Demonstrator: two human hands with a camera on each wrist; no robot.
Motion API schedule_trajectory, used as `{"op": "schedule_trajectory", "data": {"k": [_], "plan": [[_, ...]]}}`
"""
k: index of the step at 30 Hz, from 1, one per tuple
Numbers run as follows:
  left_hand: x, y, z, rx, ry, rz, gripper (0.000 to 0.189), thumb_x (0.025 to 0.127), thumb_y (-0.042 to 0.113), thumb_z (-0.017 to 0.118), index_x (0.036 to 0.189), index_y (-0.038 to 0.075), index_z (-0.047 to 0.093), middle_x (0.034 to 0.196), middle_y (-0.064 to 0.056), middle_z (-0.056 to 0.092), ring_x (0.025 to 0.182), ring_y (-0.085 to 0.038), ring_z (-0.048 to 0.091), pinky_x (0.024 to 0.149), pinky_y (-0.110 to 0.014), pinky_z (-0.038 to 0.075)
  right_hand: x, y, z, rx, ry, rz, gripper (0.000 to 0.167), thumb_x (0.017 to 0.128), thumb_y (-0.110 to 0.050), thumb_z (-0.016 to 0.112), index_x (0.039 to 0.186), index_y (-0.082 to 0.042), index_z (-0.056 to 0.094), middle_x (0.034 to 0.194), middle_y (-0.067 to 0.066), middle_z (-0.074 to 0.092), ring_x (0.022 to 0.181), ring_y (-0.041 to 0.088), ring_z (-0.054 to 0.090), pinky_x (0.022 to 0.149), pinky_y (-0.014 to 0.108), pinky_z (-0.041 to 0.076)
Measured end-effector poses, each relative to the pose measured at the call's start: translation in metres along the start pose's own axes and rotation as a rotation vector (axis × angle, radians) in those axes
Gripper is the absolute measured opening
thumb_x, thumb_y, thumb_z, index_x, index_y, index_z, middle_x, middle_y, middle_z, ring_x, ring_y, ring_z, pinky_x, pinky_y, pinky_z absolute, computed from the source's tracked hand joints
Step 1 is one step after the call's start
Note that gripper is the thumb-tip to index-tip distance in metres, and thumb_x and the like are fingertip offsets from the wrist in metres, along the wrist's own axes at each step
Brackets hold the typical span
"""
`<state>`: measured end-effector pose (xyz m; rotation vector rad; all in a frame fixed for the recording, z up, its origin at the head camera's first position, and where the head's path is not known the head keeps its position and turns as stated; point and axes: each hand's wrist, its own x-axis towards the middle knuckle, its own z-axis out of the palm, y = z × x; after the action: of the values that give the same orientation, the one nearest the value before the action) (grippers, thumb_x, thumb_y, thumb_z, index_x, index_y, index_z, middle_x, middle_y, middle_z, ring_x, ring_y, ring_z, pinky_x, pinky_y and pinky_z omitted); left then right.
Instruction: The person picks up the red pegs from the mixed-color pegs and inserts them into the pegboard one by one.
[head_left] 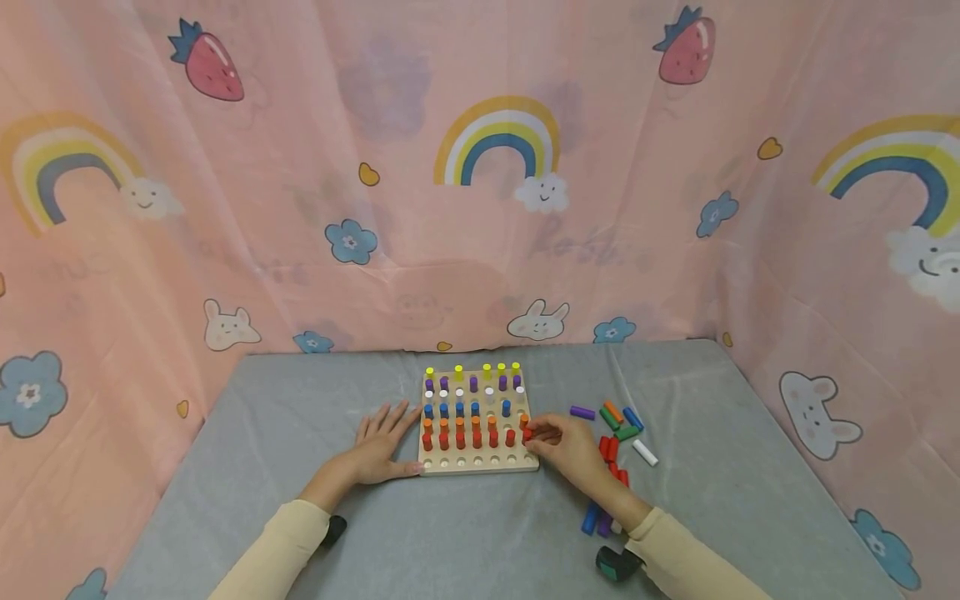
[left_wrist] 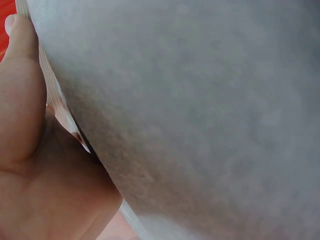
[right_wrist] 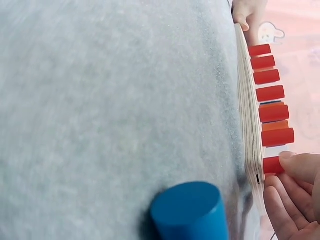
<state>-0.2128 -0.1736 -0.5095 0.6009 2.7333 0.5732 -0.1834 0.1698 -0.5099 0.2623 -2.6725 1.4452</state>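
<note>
A wooden pegboard (head_left: 480,469) holds rows of yellow, purple, white, blue, orange and red pegs, with bare holes along its near row. My right hand (head_left: 570,450) pinches a red peg (right_wrist: 272,164) between thumb and fingers at the right end of the red row. The peg's lower end meets the board's top in the right wrist view. At the board's left side, my left hand (head_left: 378,450) lies with fingers spread and straight. Its thumb touches the near left corner, and the left wrist view shows this thumb (left_wrist: 22,90) along the wooden edge.
Loose pegs lie right of the board: a purple peg (head_left: 582,412), a white peg (head_left: 645,452), a green peg (head_left: 626,433) and several red ones. Near my right forearm is a blue peg (head_left: 590,518). A grey cloth (head_left: 337,542) covers the table; a pink curtain (head_left: 480,275) surrounds it.
</note>
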Motion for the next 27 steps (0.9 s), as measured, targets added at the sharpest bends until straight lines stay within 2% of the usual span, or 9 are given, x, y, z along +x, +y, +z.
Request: {"op": "schedule_trajectory", "data": {"k": [10,15,20,27], "plan": [[0.0,-0.001,0.001,0.001,0.003,0.002,0.096,0.087,0.057,0.067,0.16,0.02,0.017,0.168,-0.014,0.008,0.154,-0.045,0.002,0.118,-0.072,0.003,-0.001,0.003,-0.013,-0.012,-0.009,0.02,0.024,0.083,-0.011,0.079,0.106,-0.007,0.074,0.097,0.005,0.075,0.088,0.015,0.07,0.074,0.016,0.056],[0.0,-0.002,0.001,-0.003,0.007,0.002,0.096,0.087,0.057,0.067,0.16,0.02,0.018,0.168,-0.014,0.009,0.154,-0.045,0.002,0.118,-0.071,0.003,-0.001,0.007,-0.022,-0.035,0.025,-0.013,0.022,0.083,-0.007,0.078,0.105,-0.003,0.074,0.098,0.008,0.076,0.088,0.019,0.072,0.073,0.017,0.056],[0.0,-0.003,0.001,-0.005,0.012,0.006,0.095,0.087,0.056,0.067,0.16,0.02,0.018,0.168,-0.014,0.009,0.154,-0.045,0.002,0.118,-0.071,0.002,-0.003,0.012,-0.033,-0.024,0.061,-0.029,0.022,0.082,-0.006,0.079,0.104,-0.002,0.073,0.097,0.01,0.076,0.084,0.016,0.072,0.072,0.017,0.056],[-0.001,-0.002,0.001,-0.012,-0.001,0.008,0.098,0.087,0.059,0.066,0.16,0.02,0.016,0.168,-0.014,0.008,0.154,-0.045,0.001,0.118,-0.071,0.002,-0.009,0.02,-0.051,0.005,0.066,0.039,0.025,0.085,-0.013,0.078,0.107,-0.003,0.073,0.1,0.011,0.076,0.085,0.01,0.07,0.073,0.017,0.055]]}}
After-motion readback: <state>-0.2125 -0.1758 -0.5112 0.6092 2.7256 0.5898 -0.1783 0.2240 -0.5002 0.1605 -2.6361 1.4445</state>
